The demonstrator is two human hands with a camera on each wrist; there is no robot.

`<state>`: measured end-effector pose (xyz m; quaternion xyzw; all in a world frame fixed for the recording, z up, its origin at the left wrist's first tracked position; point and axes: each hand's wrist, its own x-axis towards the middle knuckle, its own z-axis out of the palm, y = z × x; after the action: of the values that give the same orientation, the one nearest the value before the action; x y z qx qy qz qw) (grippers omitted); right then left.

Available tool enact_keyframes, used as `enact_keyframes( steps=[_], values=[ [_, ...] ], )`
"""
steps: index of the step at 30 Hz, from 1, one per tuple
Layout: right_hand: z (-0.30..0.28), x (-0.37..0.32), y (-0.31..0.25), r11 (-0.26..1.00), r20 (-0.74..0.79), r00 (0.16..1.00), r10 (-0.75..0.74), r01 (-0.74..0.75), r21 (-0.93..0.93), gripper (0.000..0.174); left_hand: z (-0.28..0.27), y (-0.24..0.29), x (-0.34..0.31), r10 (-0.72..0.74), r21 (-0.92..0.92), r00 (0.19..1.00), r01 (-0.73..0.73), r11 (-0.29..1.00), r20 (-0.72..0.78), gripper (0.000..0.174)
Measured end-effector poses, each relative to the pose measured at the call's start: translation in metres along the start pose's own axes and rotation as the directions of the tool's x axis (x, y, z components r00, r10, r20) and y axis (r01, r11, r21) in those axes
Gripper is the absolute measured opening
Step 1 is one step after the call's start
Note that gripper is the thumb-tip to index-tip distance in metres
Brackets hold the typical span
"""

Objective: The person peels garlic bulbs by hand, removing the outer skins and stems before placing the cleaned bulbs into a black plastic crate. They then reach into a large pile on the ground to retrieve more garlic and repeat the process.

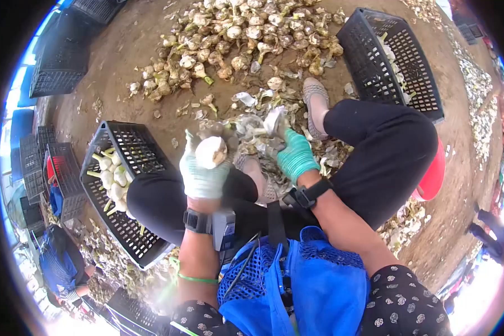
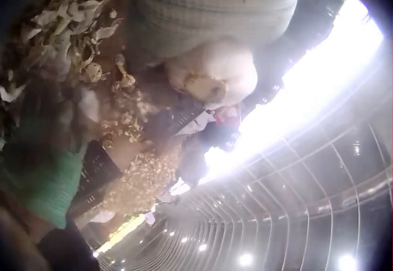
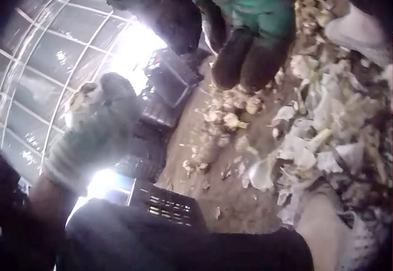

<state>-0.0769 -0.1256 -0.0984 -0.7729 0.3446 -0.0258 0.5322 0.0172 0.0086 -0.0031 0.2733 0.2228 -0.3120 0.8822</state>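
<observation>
My left hand (image 1: 203, 176), in a whitish knit glove, grips a white garlic bulb (image 1: 211, 152) with its cut, brownish end showing. The left wrist view has the same bulb (image 2: 215, 74) close up, poking out below the gloved fingers. To the right, my right hand (image 1: 297, 155) wears a green glove with dark, dirty fingertips. Its curled fingers (image 3: 230, 62) pinch a pale piece of garlic skin (image 1: 273, 120), partly hidden by the glove in the right wrist view. The two hands are apart, above loose garlic peel (image 1: 255, 126) on the ground between the feet.
A heap of unpeeled garlic (image 1: 235, 39) lies ahead on the dirt floor. One black crate (image 1: 145, 148) with cleaned bulbs stands by the left knee. Another black crate (image 1: 369, 61) is at front right. More crates (image 1: 61, 56) stack at far left, near another person (image 1: 61, 263).
</observation>
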Motion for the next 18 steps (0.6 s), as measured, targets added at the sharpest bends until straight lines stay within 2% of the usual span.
enact_keyframes(
  steps=[1,2,3,4,5,6,7,8,9,10,11,12,13,14,15,16,17,18],
  values=[
    [-0.005,-0.001,-0.021,0.985,-0.026,0.986,-0.166,0.165,-0.060,0.022,-0.008,0.002,0.004,0.011,0.005,1.000,-0.011,1.000,0.002,0.033],
    [0.002,0.004,-0.025,0.970,-0.092,0.982,-0.164,0.178,0.166,0.024,-0.023,0.002,0.010,0.022,0.077,0.997,-0.028,0.997,0.074,0.031],
    [0.004,0.001,-0.029,0.969,-0.091,0.983,-0.162,0.176,0.171,0.024,-0.037,0.001,0.015,0.024,0.147,0.990,-0.045,0.988,0.140,0.030],
    [-0.001,-0.006,-0.049,0.933,-0.059,0.975,-0.213,0.221,0.285,0.026,-0.040,-0.003,0.018,0.258,0.783,0.922,-0.383,0.491,0.290,0.026],
    [-0.009,-0.013,-0.068,0.882,-0.034,0.963,-0.267,0.258,0.394,0.029,-0.045,-0.002,0.020,0.257,0.784,0.923,-0.380,0.490,0.287,0.026],
    [-0.020,-0.018,-0.091,0.857,-0.056,0.894,-0.444,0.442,0.263,0.032,-0.051,0.001,0.021,0.096,0.511,0.966,-0.210,0.833,0.241,0.027],
    [-0.026,-0.021,-0.105,0.784,-0.049,0.793,-0.607,0.608,0.127,0.036,-0.049,0.001,0.019,-0.073,0.141,0.962,0.037,0.989,0.262,0.029],
    [-0.015,-0.020,-0.090,0.710,-0.095,0.705,-0.702,0.703,-0.035,0.037,-0.045,0.000,0.023,-0.187,-0.121,0.820,0.296,0.947,0.542,0.037],
    [-0.014,-0.021,-0.090,0.713,-0.095,0.708,-0.700,0.700,-0.034,0.037,-0.040,-0.008,0.018,-0.189,-0.121,0.821,0.298,0.947,0.539,0.037],
    [-0.013,-0.022,-0.090,0.734,-0.045,0.733,-0.679,0.677,-0.040,0.038,-0.016,-0.018,0.005,0.021,0.272,0.929,-0.130,0.953,0.369,0.038],
    [-0.012,-0.024,-0.090,0.755,0.006,0.756,-0.654,0.654,-0.049,0.039,-0.004,-0.024,-0.002,0.301,0.653,0.906,-0.424,0.627,0.299,0.040],
    [-0.012,-0.027,-0.091,0.757,0.008,0.758,-0.652,0.651,-0.049,0.039,-0.009,-0.018,0.000,0.219,0.791,0.882,-0.470,0.392,0.417,0.042],
    [-0.013,-0.031,-0.094,0.777,0.019,0.781,-0.624,0.623,-0.086,0.037,-0.016,-0.014,0.004,0.218,0.792,0.885,-0.466,0.393,0.412,0.042],
    [-0.014,-0.034,-0.097,0.794,0.029,0.802,-0.597,0.595,-0.123,0.035,-0.024,-0.011,0.010,0.120,0.630,0.949,-0.284,0.723,0.290,0.034],
    [-0.015,-0.035,-0.098,0.807,0.037,0.821,-0.570,0.568,-0.161,0.033,-0.028,-0.010,0.014,-0.022,0.360,0.978,-0.055,0.931,0.208,0.032],
    [-0.011,-0.031,-0.093,0.791,-0.001,0.793,-0.610,0.609,-0.057,0.030,-0.018,-0.016,0.010,0.072,0.475,0.988,-0.128,0.871,0.135,0.027],
    [-0.010,-0.033,-0.091,0.791,-0.003,0.792,-0.611,0.610,-0.057,0.030,-0.024,-0.011,0.015,0.072,0.476,0.988,-0.129,0.870,0.136,0.027],
    [-0.011,-0.040,-0.091,0.768,0.082,0.767,-0.636,0.639,-0.025,0.029,-0.034,-0.002,0.023,-0.185,0.236,0.938,0.117,0.965,0.294,0.022]
  ],
)
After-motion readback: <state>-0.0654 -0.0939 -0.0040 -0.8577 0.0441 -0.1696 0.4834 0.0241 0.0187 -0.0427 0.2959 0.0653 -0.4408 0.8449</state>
